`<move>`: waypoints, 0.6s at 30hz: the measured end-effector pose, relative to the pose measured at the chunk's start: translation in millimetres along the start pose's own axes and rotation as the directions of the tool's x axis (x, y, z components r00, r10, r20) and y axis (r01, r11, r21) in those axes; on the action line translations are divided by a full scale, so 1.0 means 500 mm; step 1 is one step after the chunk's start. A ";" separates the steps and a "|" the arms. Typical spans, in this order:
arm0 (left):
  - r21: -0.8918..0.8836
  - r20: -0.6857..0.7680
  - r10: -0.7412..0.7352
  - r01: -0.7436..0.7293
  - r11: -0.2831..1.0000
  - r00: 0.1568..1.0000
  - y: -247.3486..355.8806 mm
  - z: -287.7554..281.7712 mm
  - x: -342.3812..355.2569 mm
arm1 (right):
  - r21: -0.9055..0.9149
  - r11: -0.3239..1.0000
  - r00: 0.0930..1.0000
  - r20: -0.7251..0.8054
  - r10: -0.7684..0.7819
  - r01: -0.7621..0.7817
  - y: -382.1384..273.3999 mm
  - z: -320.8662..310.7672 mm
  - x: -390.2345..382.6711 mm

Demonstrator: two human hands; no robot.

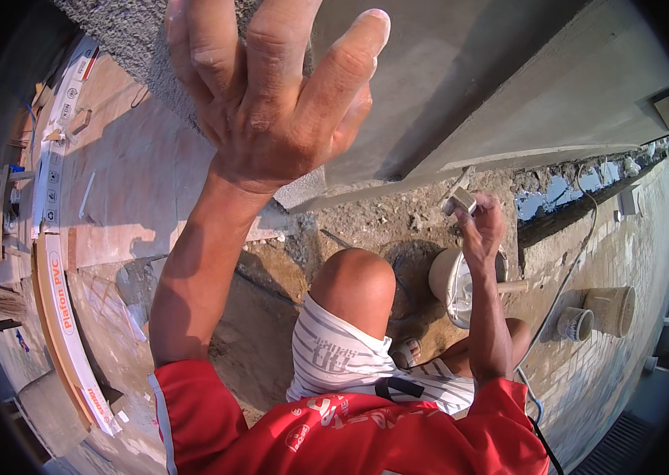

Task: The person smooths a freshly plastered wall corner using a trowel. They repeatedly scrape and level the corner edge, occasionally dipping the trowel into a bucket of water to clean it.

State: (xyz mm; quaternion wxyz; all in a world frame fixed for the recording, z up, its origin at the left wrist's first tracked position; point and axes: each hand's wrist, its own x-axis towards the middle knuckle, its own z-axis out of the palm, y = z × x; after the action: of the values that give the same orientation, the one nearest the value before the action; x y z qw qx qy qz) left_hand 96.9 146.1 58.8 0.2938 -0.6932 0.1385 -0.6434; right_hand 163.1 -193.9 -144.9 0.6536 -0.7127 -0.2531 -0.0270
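My left hand (271, 111) is raised high at the corner of a grey plastered wall (421, 71), with its fingers spread and nothing visible in them. Whether its fingertips touch the wall cannot be told, as they run out at the top edge. Lower and to the right, my right hand (483, 229) pinches a small grey boxy piece (461, 201) near the wall's foot; its exact kind is unclear. Below that hand, partly behind my right forearm, stands a whitish bucket (440, 279). A light wooden handle (513, 286) sticks out beside it.
Two more buckets, one small (574, 324) and one larger (617, 309), stand on the paving at right. A hose (560, 277) crosses there, near a water-filled trench (548, 198). Long white cartons (61, 297) lie at left beside boards (105, 158). Rubble covers the ground along the wall.
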 end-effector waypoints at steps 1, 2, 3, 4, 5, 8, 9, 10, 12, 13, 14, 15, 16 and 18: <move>-0.015 -0.010 -0.012 0.012 1.000 1.000 0.005 0.003 0.002 | -0.224 0.967 0.992 -0.002 -0.126 0.122 0.018 -0.009 0.000; -0.019 -0.033 -0.013 0.013 1.000 0.999 0.005 0.009 0.002 | -0.428 0.873 0.969 0.031 -0.245 0.235 0.014 0.002 0.008; -0.019 -0.040 -0.012 0.011 1.000 0.999 0.004 0.010 0.001 | -0.607 0.723 0.932 0.090 -0.350 0.330 0.012 0.012 0.015; -0.020 -0.047 -0.011 0.010 1.000 0.999 0.004 0.011 0.001 | -0.603 0.713 0.916 0.082 -0.392 0.359 0.016 0.020 0.020; -0.018 -0.038 -0.009 0.009 1.000 0.999 0.003 0.010 0.001 | -0.609 0.692 0.903 0.097 -0.419 0.387 0.013 0.024 0.029; -0.018 -0.051 -0.018 0.017 1.000 0.999 0.004 0.013 -0.001 | -0.625 0.621 0.853 0.149 -0.501 0.474 -0.009 0.033 0.066; -0.051 -0.073 -0.098 0.095 0.994 0.992 0.015 0.015 0.001 | -0.633 0.593 0.836 0.168 -0.522 0.497 -0.013 0.038 0.078; -0.088 -0.093 -0.178 0.170 0.981 0.980 0.026 0.016 0.004 | -0.640 0.565 0.819 0.188 -0.542 0.520 -0.015 0.042 0.089; -0.163 -0.115 -0.329 0.309 0.937 0.937 0.064 0.023 0.015 | -0.652 0.510 0.784 0.221 -0.580 0.561 -0.018 0.047 0.107; -0.163 -0.116 -0.326 0.306 0.938 0.938 0.065 0.024 0.015 | -0.658 0.502 0.785 0.229 -0.576 0.561 -0.020 0.045 0.112; -0.083 -0.096 -0.161 0.153 0.985 0.982 0.025 0.020 0.004 | -0.662 0.498 0.785 0.233 -0.574 0.560 -0.020 0.044 0.116; -0.037 -0.082 -0.074 0.071 0.997 0.994 0.011 0.020 0.000 | -0.665 0.493 0.785 0.240 -0.571 0.561 -0.021 0.044 0.121; 0.007 -0.069 0.012 -0.012 1.000 0.998 -0.002 0.020 -0.005 | -0.673 0.481 0.783 0.246 -0.571 0.562 -0.021 0.042 0.127; 0.010 -0.086 0.015 -0.015 1.000 0.996 -0.002 0.026 -0.007 | -0.691 0.458 0.783 0.258 -0.566 0.559 -0.018 0.035 0.135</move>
State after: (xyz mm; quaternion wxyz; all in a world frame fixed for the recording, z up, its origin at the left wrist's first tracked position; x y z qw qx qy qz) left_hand 108.6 151.9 56.6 0.2956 -0.6623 0.1533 -0.6712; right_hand 213.1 -155.3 -114.4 0.2631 -0.7884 -0.4372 -0.3434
